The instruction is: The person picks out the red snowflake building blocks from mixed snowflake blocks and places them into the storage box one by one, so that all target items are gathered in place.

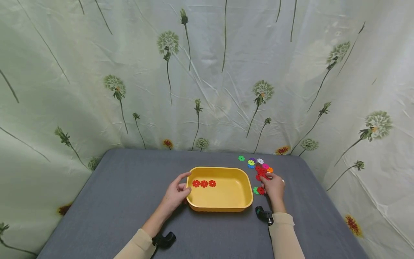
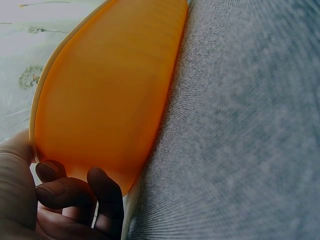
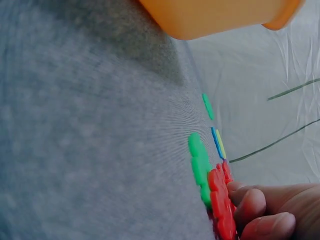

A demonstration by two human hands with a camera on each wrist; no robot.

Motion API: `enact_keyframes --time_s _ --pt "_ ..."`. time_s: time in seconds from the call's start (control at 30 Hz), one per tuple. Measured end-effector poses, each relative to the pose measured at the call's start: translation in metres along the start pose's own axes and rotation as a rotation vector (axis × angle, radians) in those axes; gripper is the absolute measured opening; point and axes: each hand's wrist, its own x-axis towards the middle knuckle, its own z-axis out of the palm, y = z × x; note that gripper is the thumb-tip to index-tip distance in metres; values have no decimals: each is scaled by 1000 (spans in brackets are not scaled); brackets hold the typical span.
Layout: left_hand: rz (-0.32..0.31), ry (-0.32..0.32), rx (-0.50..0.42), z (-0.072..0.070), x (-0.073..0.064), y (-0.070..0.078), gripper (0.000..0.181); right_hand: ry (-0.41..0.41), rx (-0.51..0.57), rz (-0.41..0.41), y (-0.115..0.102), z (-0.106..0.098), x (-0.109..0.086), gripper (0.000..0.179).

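My left hand point(image 1: 178, 191) grips the left end of a yellow plastic tub point(image 1: 223, 208), and its curled fingers point(image 2: 65, 194) rest against the outer wall. Three red flower-shaped discs point(image 1: 204, 183) lie in a row inside the tub, towards its left. To the tub's right, my right hand point(image 1: 274, 186) is at a cluster of red flower discs point(image 1: 259, 168), thumb and fingertips right at them. Whether it pinches one, I cannot tell. Just left of this hand, a green disc point(image 3: 199, 167) lies partly under a red disc point(image 3: 221, 202).
More flower discs lie behind the right hand: green point(image 1: 241, 158), yellow point(image 1: 251, 163), white point(image 1: 260, 161), pink point(image 1: 265, 166) and orange point(image 1: 270, 169). Grey cloth point(image 1: 129, 201) covers the table. A dandelion-print curtain point(image 1: 220, 108) hangs along its back and sides.
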Motion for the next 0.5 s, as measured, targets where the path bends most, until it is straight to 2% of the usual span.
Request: enact_keyframes --time_s 0.13,0.27,0.5 --pt "3 -4 -9 0 1 -1 63 37 34 34 1 2 1 39" --pt "4 -4 -8 0 1 -1 63 69 114 101 3 3 3 32" --pt "2 4 0 0 0 0 63 45 246 123 0 -3 1 31"
